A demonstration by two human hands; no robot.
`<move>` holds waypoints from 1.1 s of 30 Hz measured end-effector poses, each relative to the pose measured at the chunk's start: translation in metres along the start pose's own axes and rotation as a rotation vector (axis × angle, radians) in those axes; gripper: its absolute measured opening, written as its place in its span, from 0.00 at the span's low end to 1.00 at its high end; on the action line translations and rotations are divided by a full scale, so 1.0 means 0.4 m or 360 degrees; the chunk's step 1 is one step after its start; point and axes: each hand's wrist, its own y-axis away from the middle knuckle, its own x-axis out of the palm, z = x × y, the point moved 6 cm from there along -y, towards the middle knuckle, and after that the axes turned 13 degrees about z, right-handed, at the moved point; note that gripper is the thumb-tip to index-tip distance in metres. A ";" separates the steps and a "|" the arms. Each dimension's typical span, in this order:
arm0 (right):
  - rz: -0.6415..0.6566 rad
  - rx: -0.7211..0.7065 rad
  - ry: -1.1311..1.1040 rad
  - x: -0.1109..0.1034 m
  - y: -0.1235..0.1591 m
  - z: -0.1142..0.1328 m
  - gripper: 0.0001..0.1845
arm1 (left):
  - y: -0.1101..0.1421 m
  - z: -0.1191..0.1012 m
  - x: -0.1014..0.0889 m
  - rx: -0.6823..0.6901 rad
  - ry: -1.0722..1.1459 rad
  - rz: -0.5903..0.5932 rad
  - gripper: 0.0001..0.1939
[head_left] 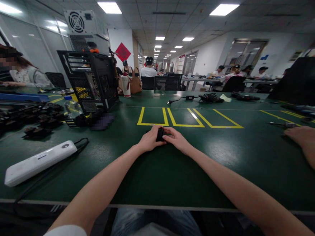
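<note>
Both my hands meet over the green table [162, 182], around a small black object [160, 134] whose kind I cannot make out. My left hand [149, 139] is closed on its left side, with the thumb at the near edge. From the right, the fingertips of my right hand [177, 139] pinch the same object. Much of it is hidden by my fingers. Just beyond my hands, yellow tape outlines [185, 125] mark the tabletop.
To the left lies a white elongated device [42, 162] with a black cable. Behind it are a black computer case [91, 81], a heap of black parts [41, 120] and a white cup [126, 86]. Black cables [208, 98] lie further back. Another person's hand [305, 134] rests at the right.
</note>
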 end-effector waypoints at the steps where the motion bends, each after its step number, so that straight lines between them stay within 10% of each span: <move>1: 0.0021 0.0011 -0.0014 0.002 0.000 -0.001 0.17 | 0.000 0.000 0.000 -0.0001 0.0000 0.0002 0.33; 33: -0.0005 0.0023 -0.0032 -0.001 -0.002 -0.004 0.17 | 0.000 0.000 0.000 -0.0034 0.0028 0.0007 0.33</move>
